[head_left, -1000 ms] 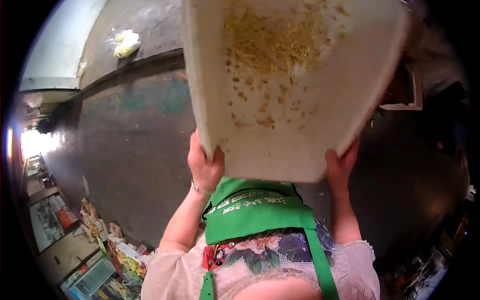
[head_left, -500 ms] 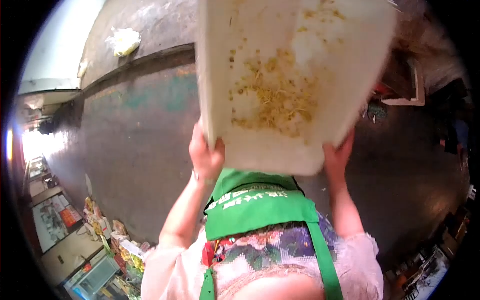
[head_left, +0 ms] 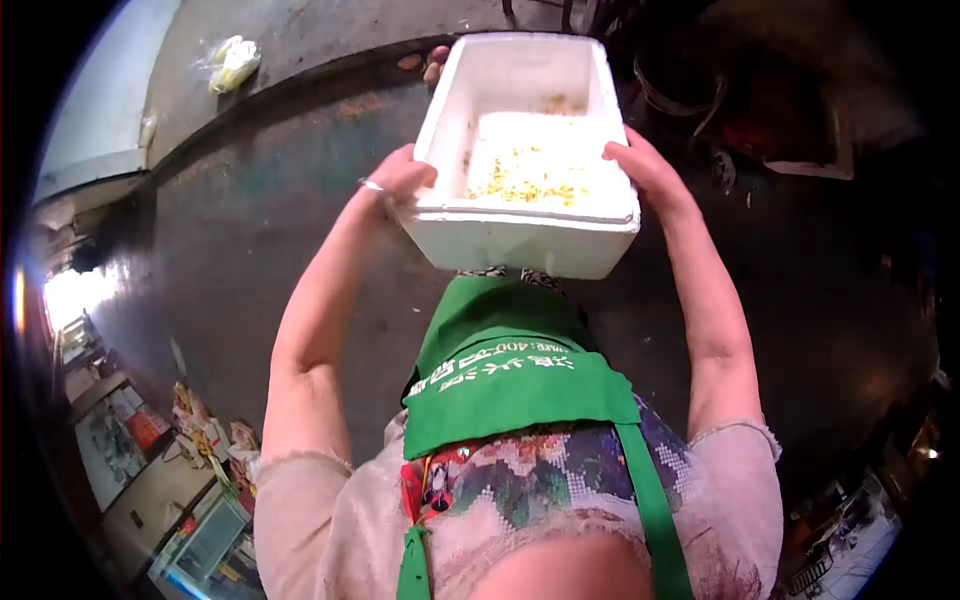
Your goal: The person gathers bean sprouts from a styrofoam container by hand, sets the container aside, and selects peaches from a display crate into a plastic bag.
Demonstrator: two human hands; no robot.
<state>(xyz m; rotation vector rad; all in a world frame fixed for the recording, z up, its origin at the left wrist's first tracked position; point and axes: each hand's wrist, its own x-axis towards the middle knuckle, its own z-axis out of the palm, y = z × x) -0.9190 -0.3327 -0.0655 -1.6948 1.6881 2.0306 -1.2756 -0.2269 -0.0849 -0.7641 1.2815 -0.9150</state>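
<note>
A white foam box point(head_left: 520, 240) hangs in front of my body, its open top facing up toward me. Small yellowish scraps point(head_left: 530, 185), which look like bean sprouts, lie on its brightly lit bottom. On the box's left side, my left hand point(head_left: 402, 178) grips the rim, thumb over the edge. Opposite it, my right hand point(head_left: 640, 165) holds the right rim in the same way. The fingers under the rim are mostly hidden on both sides. My green apron point(head_left: 520, 400) shows just below the box.
Dark floor point(head_left: 250, 290) surrounds me. A clear bag with something pale yellow point(head_left: 234, 66) lies on the raised ledge point(head_left: 320, 40). A few reddish round items point(head_left: 433, 72) sit behind the box. To the right are a bucket point(head_left: 680, 90) and another foam container point(head_left: 825, 165). Goods and a glass case point(head_left: 210, 550) stand lower left.
The box has moved down and away from my face and tipped from nearly facing me to more level. Both arms are stretched farther out, hands still on the rim.
</note>
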